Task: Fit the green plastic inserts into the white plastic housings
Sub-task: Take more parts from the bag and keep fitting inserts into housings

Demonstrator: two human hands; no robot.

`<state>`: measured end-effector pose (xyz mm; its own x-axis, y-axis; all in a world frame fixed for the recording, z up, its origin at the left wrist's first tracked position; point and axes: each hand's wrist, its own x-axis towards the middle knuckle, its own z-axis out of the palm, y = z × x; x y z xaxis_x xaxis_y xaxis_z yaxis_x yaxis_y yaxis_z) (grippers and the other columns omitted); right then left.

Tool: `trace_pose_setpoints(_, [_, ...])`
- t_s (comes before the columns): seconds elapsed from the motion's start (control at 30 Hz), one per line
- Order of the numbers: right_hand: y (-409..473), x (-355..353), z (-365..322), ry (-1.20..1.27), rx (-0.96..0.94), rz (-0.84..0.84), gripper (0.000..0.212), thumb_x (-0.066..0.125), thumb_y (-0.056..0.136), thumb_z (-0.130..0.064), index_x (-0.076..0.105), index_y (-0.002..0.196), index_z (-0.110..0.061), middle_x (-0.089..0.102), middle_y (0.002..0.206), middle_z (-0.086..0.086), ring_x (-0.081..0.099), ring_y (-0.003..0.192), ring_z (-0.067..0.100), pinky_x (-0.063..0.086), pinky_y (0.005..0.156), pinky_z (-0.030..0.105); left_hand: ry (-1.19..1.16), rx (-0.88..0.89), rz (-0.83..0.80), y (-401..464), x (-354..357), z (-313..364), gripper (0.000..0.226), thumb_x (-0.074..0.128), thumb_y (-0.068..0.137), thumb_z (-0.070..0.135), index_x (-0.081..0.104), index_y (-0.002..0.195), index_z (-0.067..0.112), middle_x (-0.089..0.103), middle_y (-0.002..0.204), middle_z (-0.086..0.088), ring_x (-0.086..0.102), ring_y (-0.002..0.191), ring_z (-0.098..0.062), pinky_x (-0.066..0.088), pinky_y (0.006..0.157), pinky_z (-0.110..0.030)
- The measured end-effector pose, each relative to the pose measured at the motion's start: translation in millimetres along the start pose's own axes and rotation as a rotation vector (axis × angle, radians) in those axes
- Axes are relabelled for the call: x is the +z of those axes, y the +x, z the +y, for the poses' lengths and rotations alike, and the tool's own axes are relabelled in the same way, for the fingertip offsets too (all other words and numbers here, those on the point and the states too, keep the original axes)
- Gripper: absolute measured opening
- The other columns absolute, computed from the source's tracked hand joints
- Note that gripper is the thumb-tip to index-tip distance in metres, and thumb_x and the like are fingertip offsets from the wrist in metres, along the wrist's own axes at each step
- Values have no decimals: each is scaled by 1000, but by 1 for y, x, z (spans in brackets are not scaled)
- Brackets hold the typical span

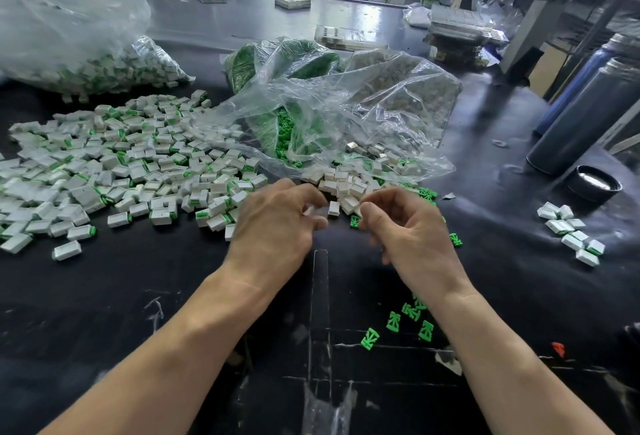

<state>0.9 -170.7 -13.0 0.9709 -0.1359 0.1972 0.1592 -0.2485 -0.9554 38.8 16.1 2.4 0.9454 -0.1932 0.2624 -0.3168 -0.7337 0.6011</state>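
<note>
Two hands over the dark counter (pixel 138 296). Left hand (pixel 277 223) palm-down, fingers curled, pinching a blurred white housing (pixel 313 210). Right hand (pixel 408 230) fingers curled inward; hold unclear. Five green inserts (pixel 370 339) loose below the right wrist. Nine or so white pieces (pixel 571 233) apart, far right.

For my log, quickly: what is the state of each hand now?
Left hand: fingers curled, apparently pinching a blurred white piece.
Right hand: fingers curled; contents cannot be told.

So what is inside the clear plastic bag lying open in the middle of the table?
Inside the clear bag lie green inserts and white housings. Crumpled, glaring plastic hides what lies deeper.
</note>
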Motion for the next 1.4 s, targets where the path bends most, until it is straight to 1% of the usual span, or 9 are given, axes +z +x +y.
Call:
trace_pose_setpoints(0.17, [2,-5,3,-82,45,59,11,68,99,-30,70,92,-37,73,80,-3,61,63,6,45,53,20,451,-104,-16,12,-16,-11,19,69,93,44,71,110,36,62,109,5,54,112,-21,33,96,-38])
trace_pose_setpoints(0.33, [2,-5,3,-143,64,70,10,69,98,-31,70,88,-31,73,79,-4,62,62,5,46,55,21,588,-196,-118,14,-21,-14,16,64,95,38,70,110,36,58,117,2,48,119,-25,31,100,-40])
trace_pose_setpoints(0.53, [5,-10,3,-230,94,178,10,71,97,-30,73,87,-28,75,79,-5,71,74,13,62,74,42,690,-217,-135,15,-23,-16,32,61,92,57,68,112,33,57,119,0,45,121,-26,32,102,-43])
trace_pose_setpoints(0.73, [5,-13,0,-459,87,180,8,73,94,-32,75,87,-30,72,77,-13,68,78,7,60,78,37,364,14,-15,9,-3,-9,31,62,98,31,62,129,31,56,130,3,44,126,-21,27,104,-38])
trace_pose_setpoints(0.93, [6,1,-6,-794,38,30,19,66,98,-37,76,113,-42,59,97,-20,61,100,11,45,89,28,370,247,-199,6,20,-4,70,52,86,4,46,149,34,34,162,14,25,146,-11,15,111,-32])
trace_pose_setpoints(1.0, [7,3,-7,-874,48,-6,23,62,99,-37,74,118,-44,59,104,-18,60,108,12,38,87,27,374,257,-174,7,21,-6,66,53,85,3,53,144,34,43,156,15,29,143,-11,14,108,-29])
trace_pose_setpoints(1.17, [5,2,-6,-866,47,-29,16,63,97,-37,76,107,-42,62,104,-17,58,102,10,38,85,28,251,197,-38,6,14,-6,31,63,91,5,71,106,32,69,109,13,52,114,-14,22,93,-27])
trace_pose_setpoints(1.33, [4,6,-7,-882,50,-14,18,64,98,-44,75,112,-39,63,106,-14,60,103,13,43,85,31,238,263,-149,7,10,-8,54,62,91,2,64,127,42,58,124,15,48,118,-12,22,93,-25])
trace_pose_setpoints(1.4, [5,9,-9,-929,63,-42,21,63,100,-46,73,117,-38,63,110,-11,60,109,16,46,90,34,221,276,-194,6,9,-9,51,63,93,3,67,123,45,58,121,16,48,117,-10,23,93,-24])
